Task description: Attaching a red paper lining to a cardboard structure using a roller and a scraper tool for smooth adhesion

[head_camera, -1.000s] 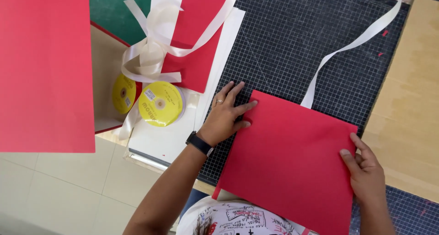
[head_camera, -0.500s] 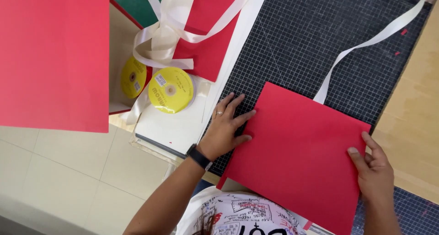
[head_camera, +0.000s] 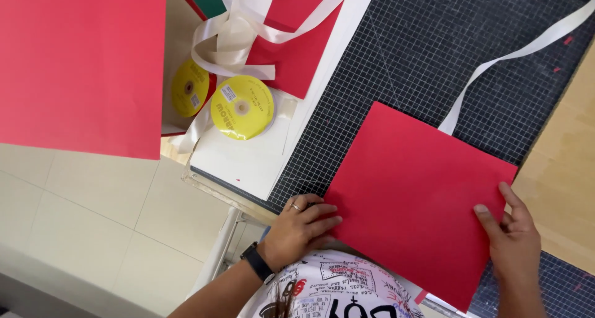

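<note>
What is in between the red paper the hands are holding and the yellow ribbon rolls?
In the head view, between the red paper and the yellow ribbon rolls lie a stretch of black gridded cutting mat and a white sheet.

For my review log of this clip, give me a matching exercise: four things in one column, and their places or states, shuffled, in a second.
Things:
1. red sheet
2. yellow ribbon spool
3. white ribbon strip
4. left hand

Places or states:
A. runs from under the sheet's upper edge across the cutting mat
B. lies flat on white card beside the mat
C. rests on the sheet's lower left edge, a ring on one finger
D. lies on the mat, a hand at each side

Pairs: 1-D, 2-B, 3-A, 4-C
</note>
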